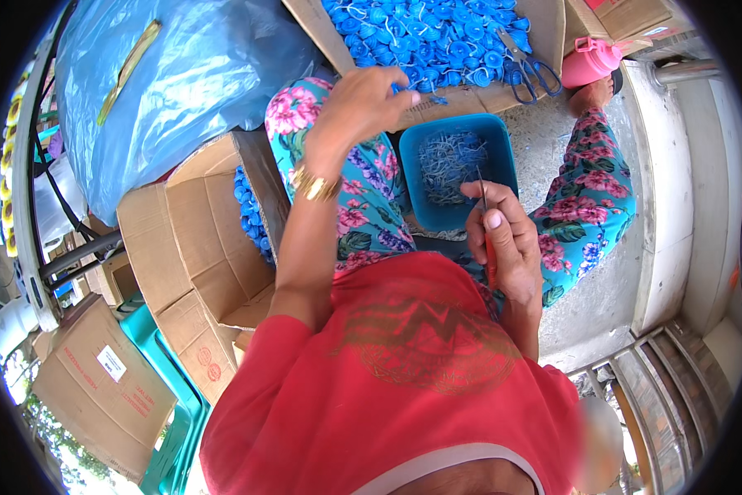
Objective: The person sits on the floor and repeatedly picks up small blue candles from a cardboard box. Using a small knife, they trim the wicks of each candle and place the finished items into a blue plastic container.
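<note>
Right hand [510, 241] wraps a thin-bladed, orange-handled tool [491, 259] — left hand [364, 106], half-curled near bright-blue, rounded pieces [445, 41] — its hold unclear.

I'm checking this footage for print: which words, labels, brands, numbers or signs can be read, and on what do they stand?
Red shirt: gold winged emblem; any lettering too small to read.
Lower-left carton: red print, wording not copied here; white label, too small to read.
Open carton: round red stamps, too small to read.
</note>
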`<state>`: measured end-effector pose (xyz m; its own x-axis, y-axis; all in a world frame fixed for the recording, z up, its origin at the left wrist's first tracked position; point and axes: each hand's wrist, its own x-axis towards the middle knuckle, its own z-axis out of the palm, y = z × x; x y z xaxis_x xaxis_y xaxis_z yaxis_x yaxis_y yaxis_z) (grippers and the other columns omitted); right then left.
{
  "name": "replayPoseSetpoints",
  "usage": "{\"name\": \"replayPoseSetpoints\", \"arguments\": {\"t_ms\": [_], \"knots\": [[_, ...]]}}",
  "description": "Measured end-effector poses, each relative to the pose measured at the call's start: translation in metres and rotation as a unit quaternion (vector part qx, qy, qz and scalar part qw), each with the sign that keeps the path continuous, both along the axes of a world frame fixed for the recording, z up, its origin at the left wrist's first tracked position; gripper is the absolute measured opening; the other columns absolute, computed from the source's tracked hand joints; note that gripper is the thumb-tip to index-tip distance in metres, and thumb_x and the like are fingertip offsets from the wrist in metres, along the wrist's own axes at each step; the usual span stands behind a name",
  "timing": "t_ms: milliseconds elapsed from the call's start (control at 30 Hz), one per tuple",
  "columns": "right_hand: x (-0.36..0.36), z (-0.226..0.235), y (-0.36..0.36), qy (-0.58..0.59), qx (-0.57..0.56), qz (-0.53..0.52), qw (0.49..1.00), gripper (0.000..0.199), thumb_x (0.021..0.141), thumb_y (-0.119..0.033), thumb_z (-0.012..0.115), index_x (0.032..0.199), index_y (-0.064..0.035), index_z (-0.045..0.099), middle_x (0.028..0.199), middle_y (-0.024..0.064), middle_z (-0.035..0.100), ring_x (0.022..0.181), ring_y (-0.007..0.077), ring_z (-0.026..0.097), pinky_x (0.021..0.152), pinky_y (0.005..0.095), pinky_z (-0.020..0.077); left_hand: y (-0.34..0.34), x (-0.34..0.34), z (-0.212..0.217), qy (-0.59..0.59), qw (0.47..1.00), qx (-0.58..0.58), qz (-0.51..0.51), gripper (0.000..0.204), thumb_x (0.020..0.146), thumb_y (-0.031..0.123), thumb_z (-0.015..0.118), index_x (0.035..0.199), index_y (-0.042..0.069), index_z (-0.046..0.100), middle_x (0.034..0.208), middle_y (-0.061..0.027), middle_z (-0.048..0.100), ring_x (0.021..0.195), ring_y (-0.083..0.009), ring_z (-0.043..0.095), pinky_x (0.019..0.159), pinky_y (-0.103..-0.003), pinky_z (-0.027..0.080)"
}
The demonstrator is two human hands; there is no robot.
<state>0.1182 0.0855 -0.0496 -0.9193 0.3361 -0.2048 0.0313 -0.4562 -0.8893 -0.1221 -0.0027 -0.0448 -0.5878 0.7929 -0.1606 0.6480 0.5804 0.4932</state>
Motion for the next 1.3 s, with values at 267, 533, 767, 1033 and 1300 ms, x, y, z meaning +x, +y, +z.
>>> {"name": "replayPoseSetpoints", "arguments": {"t_ms": [267,533,767,1033,1300], "knots": [[0.010,-0.014,0.014,-0.009,0.002,-0.042,0.999,0.030,0.097,-0.023,0.043,0.117,-0.0011,0.051,0.062,-0.0029,0.042,0.049,0.0032,0.034,0.045,0.0180,0.0285,0.052,-0.060,-0.184,0.222,0.930,-0.264,0.125,0.031,0.081,0.017,0.056,0.110,0.007,0.055,0.114,-0.0172,0.053,0.101,-0.0364,0.058,0.083,-0.052,0.046],[0.016,-0.010,0.015,-0.026,-0.010,-0.088,0.996,0.030,0.097,-0.023,0.044,0.116,-0.0014,0.052,0.061,-0.0043,0.040,0.049,0.0025,0.034,0.043,0.0177,0.0274,0.049,-0.052,-0.161,0.242,0.903,-0.355,0.008,0.031,0.086,0.017,0.048,0.115,0.011,0.056,0.111,-0.0141,0.059,0.104,-0.0294,0.057,0.104,-0.064,0.010],[0.024,-0.001,0.002,-0.015,0.007,-0.074,0.997,0.029,0.097,-0.023,0.044,0.114,-0.0011,0.053,0.059,-0.0055,0.037,0.050,0.0029,0.031,0.045,0.0197,0.0254,0.040,-0.050,-0.147,0.244,0.929,-0.279,0.002,0.028,0.082,0.014,0.046,0.107,0.006,0.056,0.101,-0.0170,0.063,0.091,-0.0329,0.063,0.100,-0.065,0.020],[0.029,0.005,-0.005,-0.018,0.017,-0.075,0.997,0.028,0.097,-0.021,0.044,0.114,-0.0015,0.053,0.058,-0.0056,0.036,0.050,0.0027,0.030,0.045,0.0196,0.0246,0.039,-0.055,-0.155,0.083,0.920,-0.381,-0.050,0.035,0.086,0.018,0.046,0.119,0.014,0.056,0.129,-0.0161,0.049,0.119,-0.0317,0.049,0.106,-0.058,0.019],[0.038,0.001,-0.005,-0.044,0.039,-0.099,0.993,0.027,0.097,-0.021,0.044,0.114,-0.0016,0.052,0.059,-0.0053,0.037,0.050,0.0030,0.031,0.046,0.0195,0.0256,0.063,-0.039,-0.170,0.002,0.953,-0.268,0.140,0.038,0.080,0.037,0.058,0.109,0.012,0.063,0.130,-0.0186,0.045,0.119,-0.0346,0.047,0.109,-0.056,0.014]]}}
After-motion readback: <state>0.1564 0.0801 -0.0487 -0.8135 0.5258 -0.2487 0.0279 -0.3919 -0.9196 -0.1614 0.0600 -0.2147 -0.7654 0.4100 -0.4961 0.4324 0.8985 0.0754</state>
